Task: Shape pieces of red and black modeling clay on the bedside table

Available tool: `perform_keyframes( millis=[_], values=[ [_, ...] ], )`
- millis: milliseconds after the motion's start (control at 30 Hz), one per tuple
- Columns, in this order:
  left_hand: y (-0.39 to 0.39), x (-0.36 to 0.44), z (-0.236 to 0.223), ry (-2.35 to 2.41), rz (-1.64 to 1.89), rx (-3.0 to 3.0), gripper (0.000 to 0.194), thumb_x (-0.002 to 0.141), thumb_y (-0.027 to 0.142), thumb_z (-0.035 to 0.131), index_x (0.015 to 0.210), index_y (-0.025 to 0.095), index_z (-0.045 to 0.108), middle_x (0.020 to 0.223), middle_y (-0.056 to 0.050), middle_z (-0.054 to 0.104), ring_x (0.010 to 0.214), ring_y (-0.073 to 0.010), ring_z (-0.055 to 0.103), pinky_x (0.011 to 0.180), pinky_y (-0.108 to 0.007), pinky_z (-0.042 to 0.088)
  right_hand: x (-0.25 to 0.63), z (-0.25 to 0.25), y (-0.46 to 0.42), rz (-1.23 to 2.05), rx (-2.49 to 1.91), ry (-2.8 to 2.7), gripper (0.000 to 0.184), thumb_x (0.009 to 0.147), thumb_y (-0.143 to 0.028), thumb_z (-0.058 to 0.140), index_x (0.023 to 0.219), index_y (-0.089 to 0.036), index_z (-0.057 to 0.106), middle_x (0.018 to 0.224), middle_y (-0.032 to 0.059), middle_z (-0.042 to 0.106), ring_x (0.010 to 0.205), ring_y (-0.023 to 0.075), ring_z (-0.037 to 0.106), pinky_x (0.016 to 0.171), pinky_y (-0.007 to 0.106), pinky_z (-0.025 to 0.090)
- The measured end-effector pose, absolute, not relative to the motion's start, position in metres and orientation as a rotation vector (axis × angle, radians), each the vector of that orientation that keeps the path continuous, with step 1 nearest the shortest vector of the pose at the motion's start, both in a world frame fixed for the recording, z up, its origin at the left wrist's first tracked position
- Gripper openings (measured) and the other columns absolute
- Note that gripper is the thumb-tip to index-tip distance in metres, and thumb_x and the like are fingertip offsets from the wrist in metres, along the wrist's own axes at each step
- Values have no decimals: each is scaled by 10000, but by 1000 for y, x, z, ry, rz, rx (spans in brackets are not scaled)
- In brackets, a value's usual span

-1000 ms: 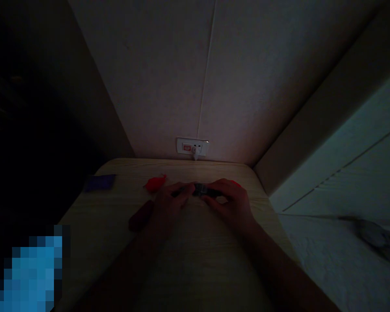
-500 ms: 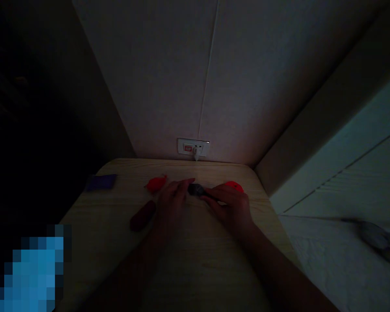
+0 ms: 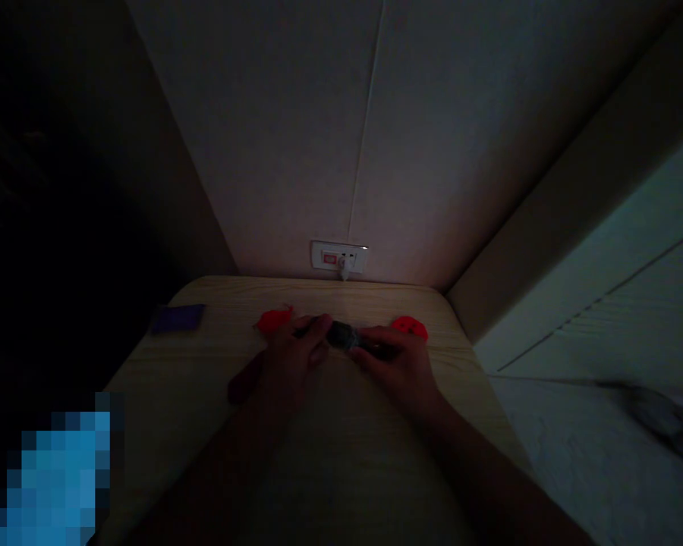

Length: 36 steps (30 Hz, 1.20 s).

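In the dim light, a dark, slim object [image 3: 343, 335] with a thicker, slightly shiny middle lies across both hands above the table; its exact kind is hard to make out. My right hand [image 3: 401, 362] pinches its thinner right part. My left hand [image 3: 294, 358] is closed around its left end, the thumb along the top. Just behind the left hand sits a red item [image 3: 272, 320] with thin strands. A dark red, rounded oblong thing [image 3: 243, 384] is partly covered by the left wrist. Beyond the right hand is a round red piece [image 3: 410, 327] with dark spots.
A purple packet [image 3: 177, 318] lies at the left edge of the pale wooden table [image 3: 347, 455]. On the wall behind is a socket plate [image 3: 319, 256] with a plug in it. A panelled surface [image 3: 603, 303] stands to the right.
My left hand has closed onto the left end of the dark object; its fingers were stretched out before. The right hand has shifted slightly left, showing more of the round red piece.
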<state>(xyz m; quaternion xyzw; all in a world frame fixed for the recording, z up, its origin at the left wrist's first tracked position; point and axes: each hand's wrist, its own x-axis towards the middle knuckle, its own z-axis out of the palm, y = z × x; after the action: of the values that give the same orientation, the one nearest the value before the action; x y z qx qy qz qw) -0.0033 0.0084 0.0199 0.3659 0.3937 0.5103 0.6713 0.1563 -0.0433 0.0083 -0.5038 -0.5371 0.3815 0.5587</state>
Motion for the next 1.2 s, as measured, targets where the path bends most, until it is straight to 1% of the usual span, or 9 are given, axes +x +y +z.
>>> perform_keyframes(
  millis=[67,233,433,600,733,867,933,1067,1200],
  values=[
    [4,-3,22,768,1054,694,537,498,502,952,613,155,557,504,93,407,405,-9,248,399,-167,201,154,8,-42,1157,-1091,-1133,243,722,-358,868,897,-197,813,676,13,723,525,128,598,506,256,516],
    [-1,0,18,668,952,690,629,480,590,934,565,169,474,454,100,376,386,-9,264,400,-166,246,159,10,-38,1536,-912,-943,325,694,-442,885,798,-156,774,603,-5,667,459,83,544,436,200,451],
    [6,1,15,1093,1199,942,518,543,453,915,503,187,471,409,61,448,370,-58,366,380,-205,232,169,10,-34,1359,-1080,-978,297,735,-412,863,709,-140,746,585,-2,655,439,74,522,405,188,418],
    [6,-2,22,1151,1113,1115,319,603,376,894,655,171,655,452,59,488,411,-72,396,415,-208,238,175,15,-29,1373,-1095,-850,346,687,-427,892,640,-135,711,564,-10,629,428,60,506,384,168,398],
    [4,-4,18,942,1072,1031,380,622,444,893,645,171,631,464,56,462,425,-64,372,424,-202,242,178,16,-28,1548,-1047,-678,366,608,-398,945,638,-136,691,563,-16,631,434,49,510,391,140,411],
    [-3,-4,17,682,957,823,485,499,467,946,622,175,579,518,62,459,432,-38,305,434,-195,237,179,17,-33,1816,-906,-570,395,533,-359,985,686,-147,688,542,-36,623,429,41,504,392,116,411],
    [-3,-5,19,678,937,789,456,504,432,935,642,179,583,563,49,504,443,-40,313,450,-200,253,179,18,-33,1861,-890,-564,395,538,-358,983,708,-145,696,542,-40,622,426,37,502,389,111,402],
    [3,-6,19,987,1079,1102,246,651,285,800,597,190,579,550,33,497,490,-92,382,493,-231,277,177,14,-30,1548,-1043,-721,354,623,-405,933,645,-144,695,538,-26,625,413,50,500,376,147,397],
    [2,-6,16,1320,1307,1582,226,628,124,721,539,205,529,652,-7,608,666,-173,526,650,-281,384,169,10,-34,1096,-1249,-1084,262,736,-397,858,723,-154,762,538,4,659,433,110,568,420,214,465]
  ],
)
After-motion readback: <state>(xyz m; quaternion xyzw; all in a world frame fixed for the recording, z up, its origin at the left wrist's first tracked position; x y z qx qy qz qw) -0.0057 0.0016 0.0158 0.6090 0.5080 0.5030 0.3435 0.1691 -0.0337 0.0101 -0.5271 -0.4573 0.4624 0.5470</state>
